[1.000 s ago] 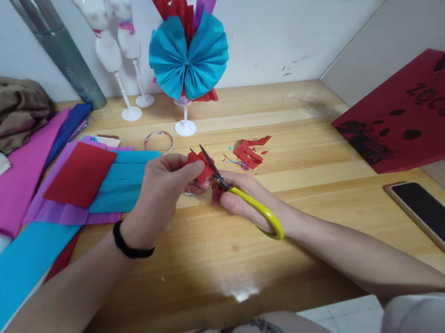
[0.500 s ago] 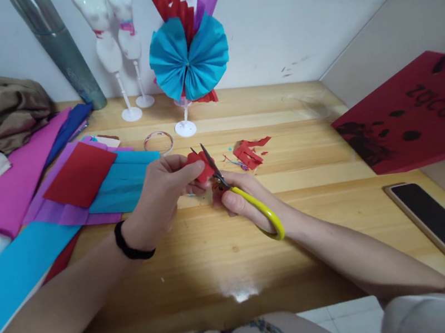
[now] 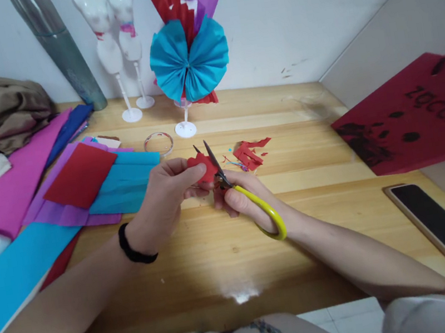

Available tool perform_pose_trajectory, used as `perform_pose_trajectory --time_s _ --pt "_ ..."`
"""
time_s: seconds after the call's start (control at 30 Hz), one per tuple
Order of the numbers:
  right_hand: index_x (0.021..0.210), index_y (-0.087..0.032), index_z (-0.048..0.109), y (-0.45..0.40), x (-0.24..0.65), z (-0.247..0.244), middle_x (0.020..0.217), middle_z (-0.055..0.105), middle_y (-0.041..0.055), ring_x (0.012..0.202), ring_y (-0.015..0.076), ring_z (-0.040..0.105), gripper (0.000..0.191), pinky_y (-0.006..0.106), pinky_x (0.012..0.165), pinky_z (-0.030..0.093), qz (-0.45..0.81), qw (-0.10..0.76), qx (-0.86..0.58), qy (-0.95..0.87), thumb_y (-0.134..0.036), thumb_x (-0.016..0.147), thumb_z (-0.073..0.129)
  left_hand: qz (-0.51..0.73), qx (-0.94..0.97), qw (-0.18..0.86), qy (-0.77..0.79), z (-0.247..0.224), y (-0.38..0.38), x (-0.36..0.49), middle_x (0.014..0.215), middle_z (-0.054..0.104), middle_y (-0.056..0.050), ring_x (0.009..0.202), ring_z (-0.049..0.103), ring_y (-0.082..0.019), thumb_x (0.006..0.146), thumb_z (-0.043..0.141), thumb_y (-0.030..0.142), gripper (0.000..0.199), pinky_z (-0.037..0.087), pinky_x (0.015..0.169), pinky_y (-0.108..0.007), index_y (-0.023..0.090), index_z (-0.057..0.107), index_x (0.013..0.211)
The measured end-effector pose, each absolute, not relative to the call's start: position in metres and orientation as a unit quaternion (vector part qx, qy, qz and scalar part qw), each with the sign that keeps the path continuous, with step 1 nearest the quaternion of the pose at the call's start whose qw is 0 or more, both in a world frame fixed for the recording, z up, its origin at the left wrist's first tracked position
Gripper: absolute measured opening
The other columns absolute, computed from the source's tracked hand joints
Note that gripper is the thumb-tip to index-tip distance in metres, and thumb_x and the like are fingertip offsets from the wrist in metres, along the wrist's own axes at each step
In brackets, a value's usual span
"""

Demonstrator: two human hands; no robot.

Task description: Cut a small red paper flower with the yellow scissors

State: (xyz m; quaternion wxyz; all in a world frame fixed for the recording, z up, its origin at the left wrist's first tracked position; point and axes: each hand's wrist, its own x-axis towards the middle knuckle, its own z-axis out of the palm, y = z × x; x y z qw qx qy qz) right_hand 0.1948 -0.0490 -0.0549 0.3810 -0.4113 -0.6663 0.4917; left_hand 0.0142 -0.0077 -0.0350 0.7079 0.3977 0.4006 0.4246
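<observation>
Red paper (image 3: 208,173) has shifted slightly, pinched in the left grip (image 3: 163,194); right grip (image 3: 259,189) clasps scissors (image 3: 256,199), one loop seemingly hidden.

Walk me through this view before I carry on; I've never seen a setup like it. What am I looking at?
There is no machine here, only a person's two bare hands. The camera sits on that person's head, looking forward and down, so you see roughly what they see.

The left hand pinches a small red piece between its fingers. The right hand holds scissors with yellow handles, their blades apart, right by that piece. Whether they are biting into it is hard to tell.

On the wooden table, coloured sheets lie to the left and red scraps beyond the scissors. White mannequins and a blue pleated piece on a stand are at the back. A phone lies at the right.
</observation>
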Motion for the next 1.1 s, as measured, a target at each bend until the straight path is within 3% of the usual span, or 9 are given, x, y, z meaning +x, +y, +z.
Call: perform_pose_trajectory --time_s 0.23,0.37,0.67,0.93,1.1 --pt "0.087 -0.019 0.064 -0.0495 0.1934 -0.0523 0.075 0.06 0.0026 0.068 0.0187 0.055 0.062 0.029 0.057 0.041 0.49 0.384 -0.429 -0.654 -0.08 0.09 0.057 0.418 0.396 0.713 0.4 -0.0354 -0.0077 0.014 0.065 0.074 -0.004 0.059 0.067 -0.014 0.062 0.09 0.032 0.023 0.055 0.058 -0.024 0.015 0.076 0.067" --pt "0.093 -0.019 0.065 -0.05 0.1922 -0.0508 0.076 0.061 0.0027 0.067 0.0177 0.053 0.066 0.029 0.056 0.041 0.493 0.391 -0.423 -0.652 -0.084 0.089 0.055 0.416 0.401 0.713 0.396 -0.0356 -0.0081 0.0144 0.064 0.073 -0.003 0.057 0.065 -0.012 0.064 0.09 0.031 0.022 0.052 0.056 -0.021 0.014 0.075 0.067" --pt "0.089 -0.02 0.066 -0.0497 0.1931 -0.0522 0.071 0.06 0.0019 0.066 0.0185 0.056 0.064 0.029 0.056 0.043 0.493 0.396 -0.415 -0.654 -0.083 0.09 0.055 0.417 0.404 0.707 0.405 -0.0351 -0.0088 0.0127 0.066 0.073 -0.002 0.058 0.062 -0.01 0.064 0.09 0.03 0.021 0.05 0.056 -0.02 0.015 0.076 0.067" --pt "0.099 -0.018 0.071 -0.0488 0.193 -0.053 0.073 0.059 0.0011 0.064 0.0166 0.055 0.064 0.028 0.056 0.043 0.493 0.404 -0.401 -0.657 -0.08 0.093 0.054 0.408 0.429 0.7 0.399 -0.0354 -0.0094 0.0149 0.061 0.07 -0.002 0.056 0.057 -0.009 0.064 0.088 0.031 0.021 0.046 0.056 -0.021 0.015 0.074 0.064" --pt "0.093 -0.019 0.069 -0.0482 0.1925 -0.0522 0.072 0.057 0.0003 0.062 0.0154 0.052 0.063 0.027 0.054 0.041 0.501 0.403 -0.393 -0.657 -0.08 0.092 0.055 0.389 0.466 0.678 0.414 -0.0343 -0.0099 0.0147 0.056 0.066 0.0 0.054 0.055 -0.009 0.066 0.085 0.029 0.019 0.043 0.055 -0.021 0.016 0.071 0.06"
